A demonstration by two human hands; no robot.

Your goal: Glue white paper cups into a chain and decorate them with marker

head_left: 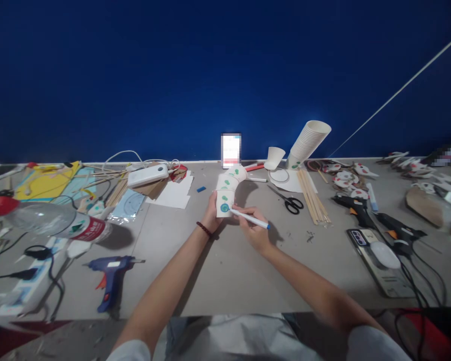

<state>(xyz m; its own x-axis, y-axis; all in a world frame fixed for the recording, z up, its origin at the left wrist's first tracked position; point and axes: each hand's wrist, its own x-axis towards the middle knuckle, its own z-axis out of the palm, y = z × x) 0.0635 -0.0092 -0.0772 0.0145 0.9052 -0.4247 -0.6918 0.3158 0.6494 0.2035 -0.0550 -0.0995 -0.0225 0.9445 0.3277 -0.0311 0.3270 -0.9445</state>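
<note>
My left hand is closed around the lower end of several white paper cups, joined in a curved row and printed with green marks. On the nearest cup is a blue round drawing. Pinched in my right hand is a white marker with a blue back end. Its tip points at the blue drawing; whether it touches cannot be made out. Beyond the cups stands a blurred bright screen.
At the back right are a tall cup stack, a single cup, black scissors and wooden sticks. A blue glue gun, a bottle and a power strip lie left. A phone lies right.
</note>
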